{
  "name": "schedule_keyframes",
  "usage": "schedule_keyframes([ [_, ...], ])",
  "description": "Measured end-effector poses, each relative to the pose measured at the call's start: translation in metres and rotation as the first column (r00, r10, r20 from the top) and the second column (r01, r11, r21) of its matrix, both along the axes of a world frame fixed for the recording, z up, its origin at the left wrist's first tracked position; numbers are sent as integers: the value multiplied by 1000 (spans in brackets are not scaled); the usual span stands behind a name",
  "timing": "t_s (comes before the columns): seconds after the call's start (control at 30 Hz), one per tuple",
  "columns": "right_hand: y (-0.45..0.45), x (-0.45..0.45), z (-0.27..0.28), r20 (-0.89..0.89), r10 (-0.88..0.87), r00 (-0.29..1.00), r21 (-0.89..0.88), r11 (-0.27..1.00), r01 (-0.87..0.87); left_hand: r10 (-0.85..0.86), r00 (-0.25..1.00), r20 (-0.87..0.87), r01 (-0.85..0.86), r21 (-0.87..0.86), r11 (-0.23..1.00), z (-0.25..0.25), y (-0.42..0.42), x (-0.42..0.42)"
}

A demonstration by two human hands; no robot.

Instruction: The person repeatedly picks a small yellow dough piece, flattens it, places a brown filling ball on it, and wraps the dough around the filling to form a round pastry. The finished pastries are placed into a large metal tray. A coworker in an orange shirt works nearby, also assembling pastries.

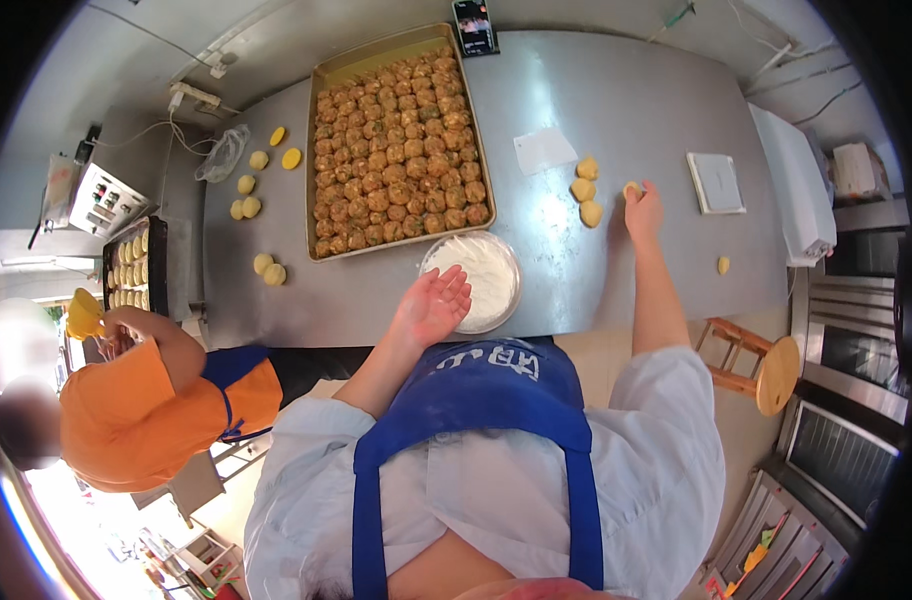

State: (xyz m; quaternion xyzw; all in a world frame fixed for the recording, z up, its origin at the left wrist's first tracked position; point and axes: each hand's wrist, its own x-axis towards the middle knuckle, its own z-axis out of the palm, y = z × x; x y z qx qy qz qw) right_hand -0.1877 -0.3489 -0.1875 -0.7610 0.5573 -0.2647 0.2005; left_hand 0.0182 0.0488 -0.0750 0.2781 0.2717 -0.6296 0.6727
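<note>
My left hand, palm up and fingers spread, holds nothing over the near left side of a bowl of white flour. At the right, my right hand pinches a small piece of pale yellow dough just above or on the steel table; the fingers partly hide it. Left of that hand, a short row of dough balls lies on the metal. Beyond the bowl stands a large metal tray filled with rows of brown filling balls.
More dough balls and two yellow discs lie left of the tray. A white sheet, a flat digital scale and a dough scrap sit rightward. A phone stands behind. A person in orange works at the left.
</note>
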Motion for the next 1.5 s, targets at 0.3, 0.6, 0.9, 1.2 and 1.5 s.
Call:
schedule_keyframes([
  [0.3, 233, 113, 180, 164, 935, 315, -325, 353, -878, -33, 975, 222, 90, -251, 964, 55, -49, 18],
  [0.6, 280, 136, 221, 410, 884, 223, -544, 434, -718, 44, 651, 758, 198, -225, 954, 132, -19, -14],
  [0.9, 289, 178, 249, 519, 854, 34, -542, 359, -759, 306, 322, 896, 76, -347, 935, 131, -13, 5],
  [1.2, 305, 192, 243, 598, 799, 60, -419, 376, -826, 227, 514, 827, -19, -253, 967, 124, 16, 4],
  [1.5, 279, 225, 217, 533, 820, 211, -217, 373, -902, 36, 823, 567, 134, -256, 957, 119, 6, 44],
])
